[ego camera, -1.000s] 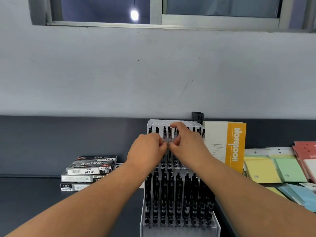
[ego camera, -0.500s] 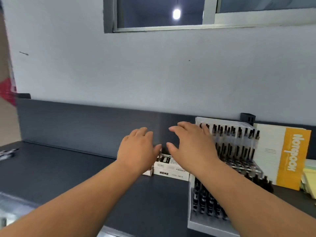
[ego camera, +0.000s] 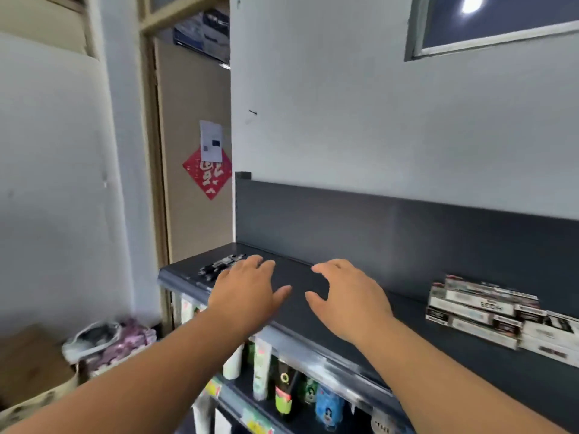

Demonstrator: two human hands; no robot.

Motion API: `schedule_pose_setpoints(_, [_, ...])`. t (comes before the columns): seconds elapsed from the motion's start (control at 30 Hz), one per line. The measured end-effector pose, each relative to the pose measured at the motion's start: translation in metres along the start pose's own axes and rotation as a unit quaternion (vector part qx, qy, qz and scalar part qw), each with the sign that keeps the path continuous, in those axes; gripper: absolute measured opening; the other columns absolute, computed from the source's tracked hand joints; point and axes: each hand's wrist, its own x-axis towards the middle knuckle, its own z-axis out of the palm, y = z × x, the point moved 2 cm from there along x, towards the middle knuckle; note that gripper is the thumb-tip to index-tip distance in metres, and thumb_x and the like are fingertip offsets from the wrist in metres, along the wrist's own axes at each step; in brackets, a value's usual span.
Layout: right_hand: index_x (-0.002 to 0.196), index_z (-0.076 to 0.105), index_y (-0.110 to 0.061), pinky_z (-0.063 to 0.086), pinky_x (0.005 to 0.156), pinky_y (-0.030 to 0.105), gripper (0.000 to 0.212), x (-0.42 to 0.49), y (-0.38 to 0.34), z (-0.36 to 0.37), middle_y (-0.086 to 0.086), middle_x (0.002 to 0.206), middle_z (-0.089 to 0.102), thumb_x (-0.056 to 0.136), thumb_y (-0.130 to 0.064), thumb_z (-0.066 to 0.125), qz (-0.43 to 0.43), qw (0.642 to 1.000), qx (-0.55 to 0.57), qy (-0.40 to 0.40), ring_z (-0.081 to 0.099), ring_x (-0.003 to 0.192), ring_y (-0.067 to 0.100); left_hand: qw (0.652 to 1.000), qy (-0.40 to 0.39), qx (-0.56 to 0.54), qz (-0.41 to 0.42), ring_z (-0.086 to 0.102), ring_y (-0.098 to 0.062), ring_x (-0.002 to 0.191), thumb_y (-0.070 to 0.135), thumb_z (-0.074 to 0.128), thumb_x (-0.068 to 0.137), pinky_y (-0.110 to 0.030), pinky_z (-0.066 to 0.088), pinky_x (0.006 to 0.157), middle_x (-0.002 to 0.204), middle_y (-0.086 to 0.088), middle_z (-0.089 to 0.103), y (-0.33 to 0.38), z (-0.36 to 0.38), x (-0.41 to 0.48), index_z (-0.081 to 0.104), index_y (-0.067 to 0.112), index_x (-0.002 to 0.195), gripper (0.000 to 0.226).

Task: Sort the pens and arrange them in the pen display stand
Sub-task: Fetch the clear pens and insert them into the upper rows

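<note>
Black pens (ego camera: pixel 223 265) sit in a blurry heap just beyond the left hand (ego camera: pixel 247 292), farther from the right hand (ego camera: pixel 351 300), both with fingers (ego camera: pixel 252 266) spread, holding nothing.

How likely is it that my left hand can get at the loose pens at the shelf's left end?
Probably yes: the left hand hovers open just beside the pens, and nothing on the shelf lies between them.
</note>
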Motion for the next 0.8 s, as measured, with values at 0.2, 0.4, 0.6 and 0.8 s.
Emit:
schedule_pose_setpoints(0.2, [0.14,0.041,-0.035,0.042,0.098,0.032,0.05,0.053,-0.092,0.064,-0.01,0.144,0.04,0.092,-0.048,0.052,-0.042,0.997,0.04,-0.043,0.049,0.123,0.015,0.998,-0.007,0.012,-0.055,0.042,-0.017,0.129,0.06,0.04,0.091,-0.037,0.037,0.106,0.141,0.005,0.044,-0.111,-0.001,0.001,0.042,0.026,0.137,0.057])
schedule_pose_setpoints(0.4, [0.138,0.043,-0.035,0.042,0.097,0.032,0.048,0.113,-0.136,0.115,-0.01,0.141,0.042,0.093,-0.046,0.051,-0.072,0.994,0.052,-0.061,0.049,0.122,0.016,0.996,-0.015,0.02,-0.089,0.041,-0.015,0.131,0.06,0.04,0.092,-0.035,0.033,0.108,0.142,0.006,0.043,-0.182,0.022,0.034,0.041,0.027,0.137,0.056])
schedule_pose_setpoints(0.6, [0.136,0.045,-0.035,0.042,0.097,0.032,0.045,0.184,-0.134,0.168,-0.008,0.139,0.045,0.093,-0.044,0.051,-0.073,0.993,0.056,-0.074,0.05,0.121,0.017,0.993,-0.046,0.027,-0.101,0.039,-0.015,0.133,0.061,0.038,0.092,-0.037,0.032,0.111,0.146,0.005,0.04,-0.226,0.065,0.094,0.035,0.027,0.143,0.061])
schedule_pose_setpoints(0.8, [0.139,0.04,-0.038,0.011,0.119,0.044,0.048,0.252,-0.133,0.211,-0.01,0.143,0.04,0.093,-0.048,0.048,-0.049,0.995,0.021,-0.089,0.043,0.13,0.016,0.993,-0.07,0.017,-0.096,0.039,-0.015,0.133,0.063,0.037,0.092,-0.038,0.031,0.113,0.147,0.006,0.039,-0.264,0.106,0.157,0.033,0.028,0.144,0.064])
